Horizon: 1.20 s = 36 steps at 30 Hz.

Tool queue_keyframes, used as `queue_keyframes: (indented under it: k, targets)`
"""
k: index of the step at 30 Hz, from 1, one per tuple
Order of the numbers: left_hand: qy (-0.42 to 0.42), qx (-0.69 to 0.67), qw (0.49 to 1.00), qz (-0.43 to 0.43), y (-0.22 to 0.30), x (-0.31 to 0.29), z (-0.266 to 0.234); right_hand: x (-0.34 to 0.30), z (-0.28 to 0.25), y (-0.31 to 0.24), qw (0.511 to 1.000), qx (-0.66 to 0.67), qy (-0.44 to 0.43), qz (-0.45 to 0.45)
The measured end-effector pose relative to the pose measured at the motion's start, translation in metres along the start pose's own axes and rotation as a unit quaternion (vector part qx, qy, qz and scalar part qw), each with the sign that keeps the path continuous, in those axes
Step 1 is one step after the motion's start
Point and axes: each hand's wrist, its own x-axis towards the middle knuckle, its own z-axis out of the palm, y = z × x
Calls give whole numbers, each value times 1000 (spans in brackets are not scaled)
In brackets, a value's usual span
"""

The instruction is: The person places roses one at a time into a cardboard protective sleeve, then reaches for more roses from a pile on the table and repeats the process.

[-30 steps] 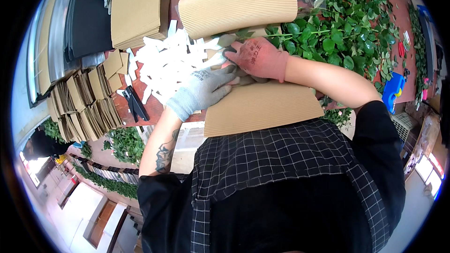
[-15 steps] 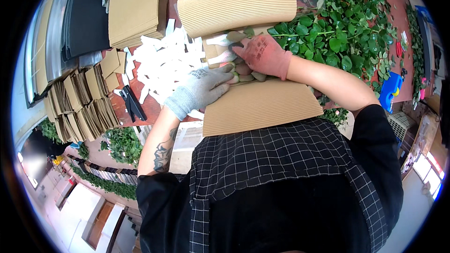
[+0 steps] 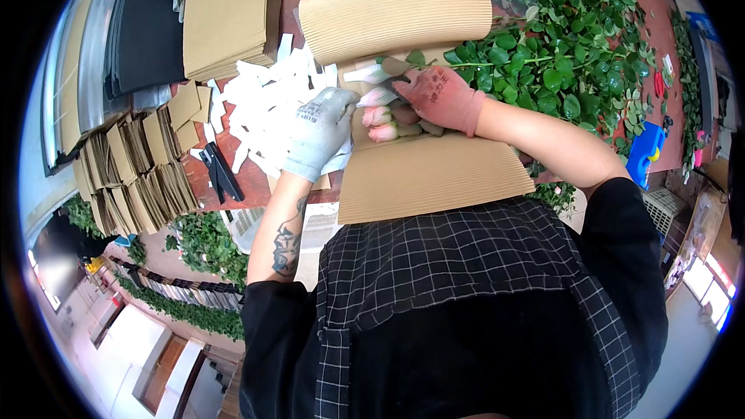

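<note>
My left hand [image 3: 320, 132], in a pale grey glove, has its fingers curled in beside the pile of white sleeves [image 3: 260, 112]. Its fingertips come close to the tip of a rose bud in a white net sleeve [image 3: 376, 98]; whether they pinch anything is hidden. My right hand [image 3: 440, 98], in a reddish-pink glove, is closed over the roses just behind their heads. Two bare pink rose heads [image 3: 379, 124] show beneath the sleeved bud, and another sleeved bud [image 3: 367, 74] lies above it. The roses rest on corrugated brown cardboard [image 3: 434, 178], whose far part [image 3: 396, 15] curves over.
A black stapler [image 3: 221, 172] lies left on the red table. Brown cardboard stacks [image 3: 225, 15] and small folded pieces [image 3: 136, 171] stand farther left. Leafy rose stems [image 3: 559, 62] spread across the right side, with a blue tape dispenser [image 3: 646, 154] at that edge.
My left hand has moved left off the roses and curled its fingers, uncovering the pink heads. My right hand stays over the roses nearly unmoved.
</note>
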Motion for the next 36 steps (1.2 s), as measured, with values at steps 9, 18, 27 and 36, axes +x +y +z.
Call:
queue_keyframes:
  k: [9,18,27,36]
  targets:
    - [5,104,990,-93,-49,-28,-24,1,1,0,999,47,-14,4]
    - [-118,-23,993,1,40,2,-26,0,-14,-1,999,22,-47,-5]
    - [-229,31,973,-9,39,6,-19,15,-8,4,992,-32,96,69]
    - [-66,-15,996,63,24,0,-9,11,10,6,991,-42,116,41]
